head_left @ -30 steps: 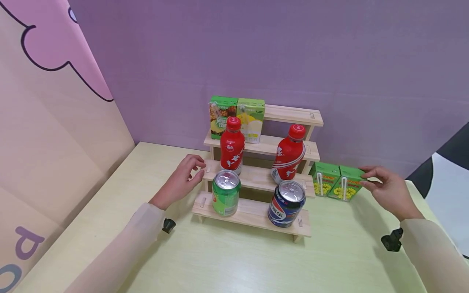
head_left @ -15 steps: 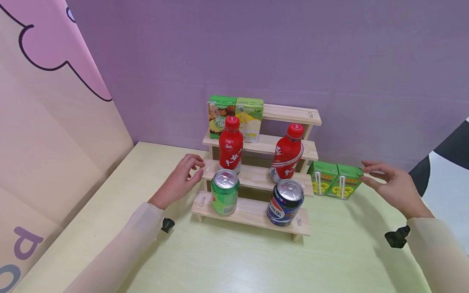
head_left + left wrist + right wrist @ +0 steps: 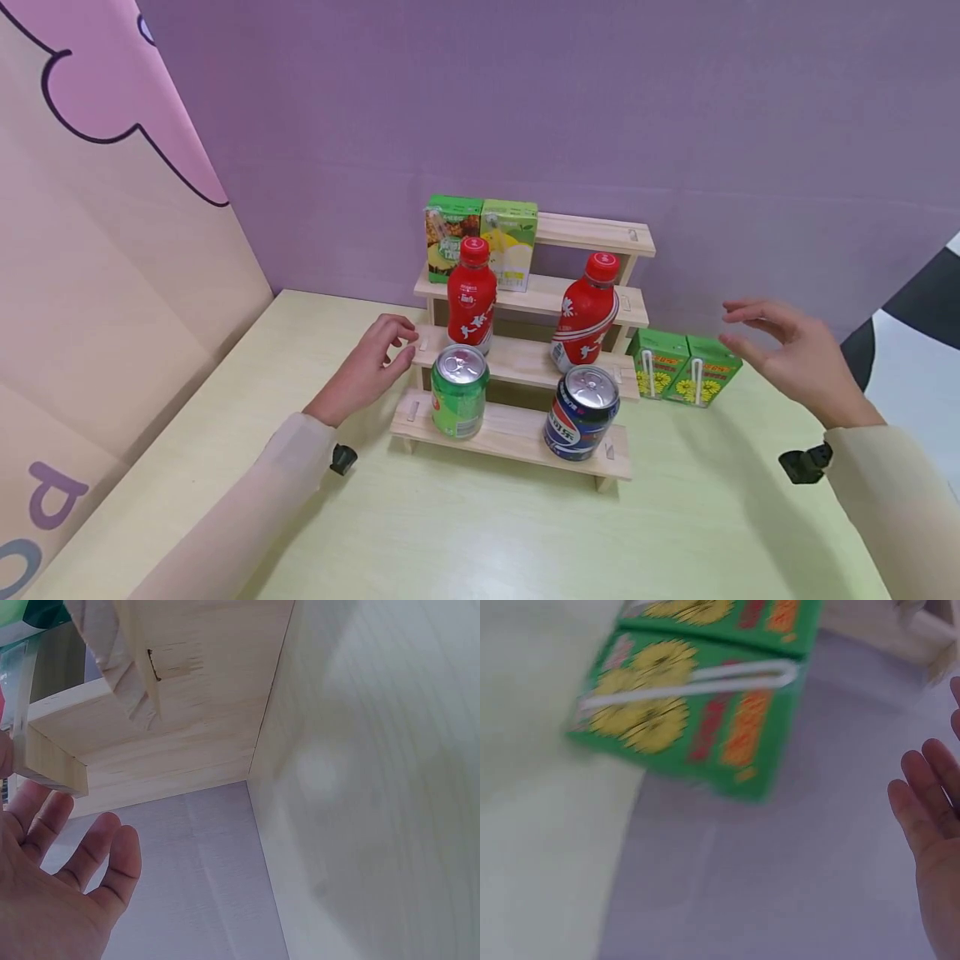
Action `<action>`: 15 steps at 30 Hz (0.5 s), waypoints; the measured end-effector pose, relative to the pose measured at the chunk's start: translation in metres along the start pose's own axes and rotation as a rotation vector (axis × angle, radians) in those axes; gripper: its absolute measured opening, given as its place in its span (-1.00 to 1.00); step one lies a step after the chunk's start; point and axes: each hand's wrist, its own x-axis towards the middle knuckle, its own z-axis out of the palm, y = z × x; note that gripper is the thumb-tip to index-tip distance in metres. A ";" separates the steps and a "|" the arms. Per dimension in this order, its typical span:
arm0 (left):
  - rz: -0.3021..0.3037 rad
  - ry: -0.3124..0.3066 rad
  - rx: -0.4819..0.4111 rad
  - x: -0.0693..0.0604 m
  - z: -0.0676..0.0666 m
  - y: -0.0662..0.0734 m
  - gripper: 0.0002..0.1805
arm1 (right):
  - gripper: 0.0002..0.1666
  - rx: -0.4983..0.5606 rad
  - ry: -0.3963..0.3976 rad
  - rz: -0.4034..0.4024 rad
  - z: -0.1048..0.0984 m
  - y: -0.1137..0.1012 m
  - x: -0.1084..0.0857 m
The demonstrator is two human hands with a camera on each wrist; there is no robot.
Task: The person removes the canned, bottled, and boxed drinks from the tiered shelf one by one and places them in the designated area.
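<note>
My left hand (image 3: 372, 362) is at the left end of a stepped wooden display rack (image 3: 517, 433), thumb and fingers pinching a step's end (image 3: 52, 761). Several fingers lie free below it in the left wrist view. My right hand (image 3: 798, 354) hovers at the right with fingers apart, holding nothing. Below and left of it, two green drink cartons (image 3: 703, 375) with straws and yellow flowers stand side by side on the table; a carton (image 3: 682, 705) appears blurred in the right wrist view. On the rack are two red bottles (image 3: 472, 296), a green can (image 3: 460, 396) and a dark blue can (image 3: 579, 417).
Two more drink cartons (image 3: 510, 242), both greenish, stand at the rack's upper left. The rack is on a pale wooden table (image 3: 480, 542), with a purple wall (image 3: 562, 100) behind. A black-and-white object (image 3: 915, 358) lies beyond the table's right edge.
My right hand has let go of the right-hand green carton, drawing back and then rising above it. The left hand keeps its place at the rack.
</note>
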 end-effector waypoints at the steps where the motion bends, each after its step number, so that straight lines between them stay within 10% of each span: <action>1: -0.002 0.000 0.001 0.000 0.000 0.000 -0.78 | -0.63 -0.004 0.003 -0.023 0.001 -0.007 0.003; 15: 0.015 0.004 -0.006 -0.001 -0.001 0.001 -0.80 | -0.71 -0.083 -0.019 -0.390 0.011 -0.115 0.055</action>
